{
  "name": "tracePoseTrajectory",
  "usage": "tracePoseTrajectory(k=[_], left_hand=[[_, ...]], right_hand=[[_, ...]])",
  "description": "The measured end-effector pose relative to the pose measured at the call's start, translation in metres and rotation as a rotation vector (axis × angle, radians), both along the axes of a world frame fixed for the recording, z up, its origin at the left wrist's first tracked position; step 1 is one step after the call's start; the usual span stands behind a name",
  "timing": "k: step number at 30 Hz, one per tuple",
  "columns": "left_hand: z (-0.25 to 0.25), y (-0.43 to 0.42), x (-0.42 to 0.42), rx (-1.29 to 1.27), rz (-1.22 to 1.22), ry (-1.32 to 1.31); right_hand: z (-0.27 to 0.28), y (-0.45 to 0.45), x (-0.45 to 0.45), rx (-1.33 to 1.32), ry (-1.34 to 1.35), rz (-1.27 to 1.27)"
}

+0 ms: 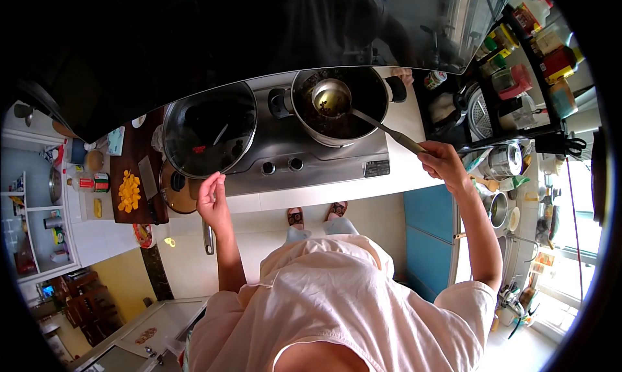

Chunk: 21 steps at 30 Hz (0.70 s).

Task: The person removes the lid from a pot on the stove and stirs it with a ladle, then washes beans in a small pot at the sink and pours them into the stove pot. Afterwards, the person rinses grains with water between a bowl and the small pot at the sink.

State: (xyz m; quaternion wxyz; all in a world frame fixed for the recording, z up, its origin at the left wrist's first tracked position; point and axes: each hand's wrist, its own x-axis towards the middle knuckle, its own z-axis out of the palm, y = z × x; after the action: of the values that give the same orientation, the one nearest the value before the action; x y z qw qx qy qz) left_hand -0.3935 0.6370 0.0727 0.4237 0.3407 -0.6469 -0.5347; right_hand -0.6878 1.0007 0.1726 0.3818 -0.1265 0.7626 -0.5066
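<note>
My right hand [447, 165] is closed round the handle of a metal ladle [379, 124]. Its bowl, holding yellowish clear liquid with a few dark bits, is over a dark-walled pot [372, 93] with two black side handles. My left hand [212, 194] has its fingers pinched together at the near rim of a dark pan [184, 123]. Whether those fingers grip anything is hidden. Small red pieces [199, 149] lie in that pan. A metal handle [208, 237] sticks out below my left hand, partly hidden by the wrist.
A dark hood [259, 35] overhangs the stove [337, 168]. At left, a brown board [139, 148] bears yellow chopped pieces [129, 192] and a cleaver [148, 178]. A round lid [176, 194] sits by the counter edge. Shelves of jars and bottles [505, 42] stand at right.
</note>
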Motion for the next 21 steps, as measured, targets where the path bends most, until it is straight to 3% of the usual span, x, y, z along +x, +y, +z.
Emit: tracePoseTrajectory(k=[12, 21], left_hand=[[0.0, 0.003, -0.006, 0.028, -0.024, 0.002], [-0.004, 0.003, -0.008, 0.034, -0.051, 0.02]], right_hand=[[-0.002, -0.006, 0.016, 0.029, 0.134, 0.015], [-0.034, 0.0, 0.069, 0.022, 0.142, -0.062]])
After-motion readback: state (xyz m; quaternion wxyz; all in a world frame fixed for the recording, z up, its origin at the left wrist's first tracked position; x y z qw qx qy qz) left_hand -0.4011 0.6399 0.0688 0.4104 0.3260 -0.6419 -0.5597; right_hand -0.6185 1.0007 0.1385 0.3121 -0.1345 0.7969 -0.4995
